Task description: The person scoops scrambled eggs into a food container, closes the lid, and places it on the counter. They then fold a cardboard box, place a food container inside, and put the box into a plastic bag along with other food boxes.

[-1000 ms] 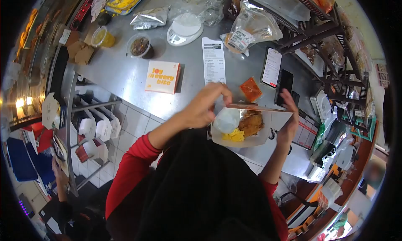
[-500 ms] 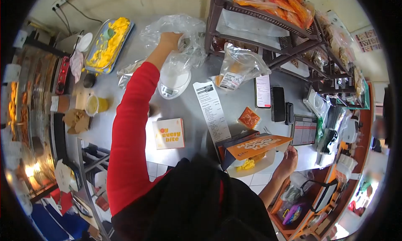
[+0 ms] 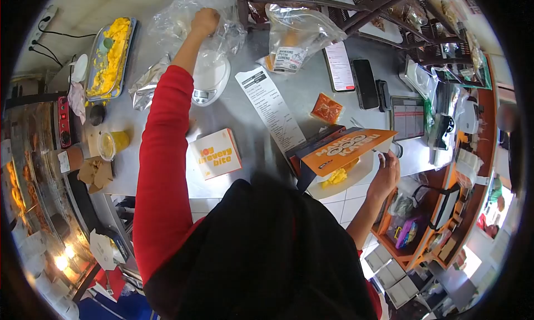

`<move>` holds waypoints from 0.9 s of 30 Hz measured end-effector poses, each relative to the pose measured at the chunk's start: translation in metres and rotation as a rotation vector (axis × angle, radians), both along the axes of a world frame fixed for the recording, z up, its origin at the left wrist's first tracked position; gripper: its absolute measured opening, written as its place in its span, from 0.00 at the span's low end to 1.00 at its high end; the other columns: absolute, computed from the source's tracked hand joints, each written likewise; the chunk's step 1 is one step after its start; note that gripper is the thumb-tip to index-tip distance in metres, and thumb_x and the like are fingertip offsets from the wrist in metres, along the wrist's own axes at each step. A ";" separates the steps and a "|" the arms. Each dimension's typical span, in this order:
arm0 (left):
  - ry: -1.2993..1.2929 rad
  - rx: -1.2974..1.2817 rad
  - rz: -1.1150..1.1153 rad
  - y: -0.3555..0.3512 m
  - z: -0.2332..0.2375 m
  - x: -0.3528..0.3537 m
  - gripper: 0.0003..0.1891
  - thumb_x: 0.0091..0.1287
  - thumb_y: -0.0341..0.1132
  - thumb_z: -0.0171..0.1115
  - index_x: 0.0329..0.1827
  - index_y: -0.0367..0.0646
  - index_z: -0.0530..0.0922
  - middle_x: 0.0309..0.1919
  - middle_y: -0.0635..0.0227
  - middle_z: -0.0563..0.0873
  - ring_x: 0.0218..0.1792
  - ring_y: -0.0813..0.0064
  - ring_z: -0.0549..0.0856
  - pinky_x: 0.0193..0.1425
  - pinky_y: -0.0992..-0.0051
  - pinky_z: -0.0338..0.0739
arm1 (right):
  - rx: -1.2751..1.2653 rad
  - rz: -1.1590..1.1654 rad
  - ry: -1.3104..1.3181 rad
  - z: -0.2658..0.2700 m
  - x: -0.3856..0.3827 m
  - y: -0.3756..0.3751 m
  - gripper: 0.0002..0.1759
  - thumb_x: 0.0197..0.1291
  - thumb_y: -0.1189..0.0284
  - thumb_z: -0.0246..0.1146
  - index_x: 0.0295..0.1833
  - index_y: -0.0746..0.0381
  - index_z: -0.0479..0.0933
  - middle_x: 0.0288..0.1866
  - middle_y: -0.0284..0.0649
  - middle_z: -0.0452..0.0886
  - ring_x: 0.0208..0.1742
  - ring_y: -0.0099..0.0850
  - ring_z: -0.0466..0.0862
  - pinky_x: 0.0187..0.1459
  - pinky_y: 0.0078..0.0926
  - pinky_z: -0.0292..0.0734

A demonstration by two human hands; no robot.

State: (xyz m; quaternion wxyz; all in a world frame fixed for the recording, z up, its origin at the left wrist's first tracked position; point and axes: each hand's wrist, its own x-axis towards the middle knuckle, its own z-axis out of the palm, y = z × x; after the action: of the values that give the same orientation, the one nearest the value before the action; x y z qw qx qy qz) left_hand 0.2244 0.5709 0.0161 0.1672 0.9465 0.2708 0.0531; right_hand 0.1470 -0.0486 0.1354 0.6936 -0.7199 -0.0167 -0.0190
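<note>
Steel desk (image 3: 308, 80) lies under my arms. My left hand (image 3: 206, 20) is closed tight on a clear bag (image 3: 172, 22) far in front, just past the scale (image 3: 211, 83). The bag looks thin, soft and slippery, so its bunched top is best to grab. My right hand (image 3: 386, 175) curls on the box (image 3: 345, 147) side. It is light card and may bend. Yellow egg (image 3: 335, 177) sits inside.

L hand (image 3: 204, 20) is among clear bag (image 3: 178, 19) folds; rack (image 3: 311, 3) walls off its right, scale (image 3: 211, 83) sits just under the wrist. Open counter (image 3: 250, 139) only btw receipt (image 3: 270, 108) & small box (image 3: 214, 154). R hand (image 3: 386, 175): meal box (image 3: 345, 147) lid blocks inward, tablet (image 3: 408, 117) just beyond.
</note>
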 end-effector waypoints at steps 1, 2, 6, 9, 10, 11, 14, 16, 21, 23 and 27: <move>-0.014 -0.037 -0.010 0.000 0.008 -0.003 0.15 0.54 0.43 0.60 0.42 0.51 0.83 0.45 0.55 0.84 0.45 0.55 0.84 0.48 0.61 0.77 | -0.030 -0.020 0.002 0.005 -0.002 0.001 0.16 0.68 0.68 0.47 0.48 0.69 0.75 0.48 0.45 0.78 0.54 0.35 0.76 0.57 0.35 0.67; -0.099 0.119 0.036 -0.006 0.012 -0.008 0.15 0.54 0.43 0.60 0.42 0.49 0.83 0.45 0.55 0.84 0.45 0.54 0.83 0.48 0.60 0.77 | -0.058 -0.043 0.004 0.007 -0.005 0.002 0.16 0.69 0.70 0.46 0.47 0.70 0.74 0.47 0.46 0.78 0.53 0.35 0.76 0.57 0.35 0.68; -0.014 0.213 0.110 -0.027 0.004 -0.028 0.17 0.52 0.41 0.61 0.43 0.43 0.81 0.47 0.52 0.83 0.46 0.50 0.82 0.49 0.56 0.75 | 0.001 -0.011 0.001 0.008 -0.011 -0.004 0.16 0.69 0.70 0.45 0.46 0.70 0.75 0.47 0.46 0.78 0.52 0.35 0.76 0.56 0.34 0.67; 0.017 0.016 0.040 -0.028 -0.002 -0.026 0.18 0.51 0.38 0.62 0.44 0.41 0.79 0.48 0.50 0.82 0.47 0.50 0.81 0.52 0.57 0.75 | 0.008 -0.017 -0.002 0.005 -0.009 -0.002 0.17 0.68 0.69 0.45 0.46 0.70 0.75 0.47 0.45 0.78 0.52 0.35 0.76 0.55 0.34 0.67; -0.028 -0.033 0.008 -0.025 -0.010 -0.023 0.18 0.51 0.38 0.62 0.45 0.41 0.79 0.49 0.50 0.81 0.48 0.49 0.81 0.52 0.58 0.75 | -0.001 -0.012 -0.009 0.005 -0.009 -0.002 0.17 0.68 0.69 0.46 0.46 0.70 0.75 0.47 0.45 0.78 0.52 0.34 0.76 0.55 0.33 0.67; -0.127 -0.111 -0.106 -0.020 -0.022 -0.023 0.18 0.52 0.37 0.61 0.46 0.41 0.79 0.49 0.50 0.81 0.48 0.49 0.81 0.53 0.59 0.75 | -0.014 -0.007 -0.013 0.005 -0.010 -0.003 0.17 0.68 0.69 0.46 0.46 0.71 0.75 0.47 0.46 0.78 0.52 0.34 0.76 0.55 0.33 0.67; -0.314 -0.286 -0.333 0.000 -0.049 -0.024 0.18 0.54 0.37 0.59 0.47 0.41 0.79 0.49 0.51 0.81 0.49 0.48 0.81 0.54 0.59 0.74 | -0.002 0.007 0.001 0.004 -0.010 -0.004 0.17 0.67 0.68 0.48 0.47 0.71 0.75 0.47 0.46 0.78 0.52 0.34 0.76 0.55 0.33 0.67; -0.261 -0.241 -0.276 -0.020 -0.018 -0.031 0.18 0.54 0.37 0.59 0.47 0.41 0.79 0.48 0.51 0.82 0.49 0.47 0.81 0.54 0.59 0.74 | 0.014 0.009 0.006 0.002 -0.010 -0.004 0.17 0.67 0.67 0.49 0.47 0.71 0.76 0.46 0.45 0.78 0.52 0.34 0.76 0.55 0.32 0.67; 0.081 0.154 -0.019 -0.034 0.002 -0.016 0.20 0.50 0.38 0.66 0.47 0.42 0.79 0.46 0.50 0.83 0.48 0.50 0.82 0.51 0.60 0.76 | 0.019 0.010 0.028 -0.001 -0.016 -0.001 0.18 0.66 0.66 0.51 0.47 0.71 0.76 0.46 0.45 0.79 0.51 0.34 0.76 0.56 0.32 0.67; -0.010 0.242 -0.024 -0.029 0.009 -0.015 0.18 0.50 0.41 0.66 0.43 0.42 0.81 0.43 0.50 0.84 0.44 0.51 0.83 0.47 0.62 0.78 | 0.011 0.027 0.012 -0.002 -0.017 -0.003 0.19 0.66 0.65 0.52 0.47 0.71 0.76 0.45 0.45 0.79 0.51 0.34 0.76 0.56 0.32 0.67; -0.164 0.079 0.101 -0.009 0.039 -0.036 0.13 0.49 0.42 0.66 0.29 0.41 0.84 0.31 0.51 0.85 0.34 0.52 0.85 0.39 0.62 0.79 | -0.030 0.028 -0.001 0.002 -0.019 -0.011 0.19 0.66 0.65 0.52 0.47 0.72 0.76 0.46 0.45 0.79 0.50 0.34 0.77 0.56 0.32 0.67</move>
State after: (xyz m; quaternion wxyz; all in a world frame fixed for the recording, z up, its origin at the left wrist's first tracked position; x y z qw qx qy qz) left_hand 0.1888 0.5618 0.0550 0.1482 0.9300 0.3015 0.1493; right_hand 0.1275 -0.0597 0.1377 0.6827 -0.7301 -0.0273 -0.0095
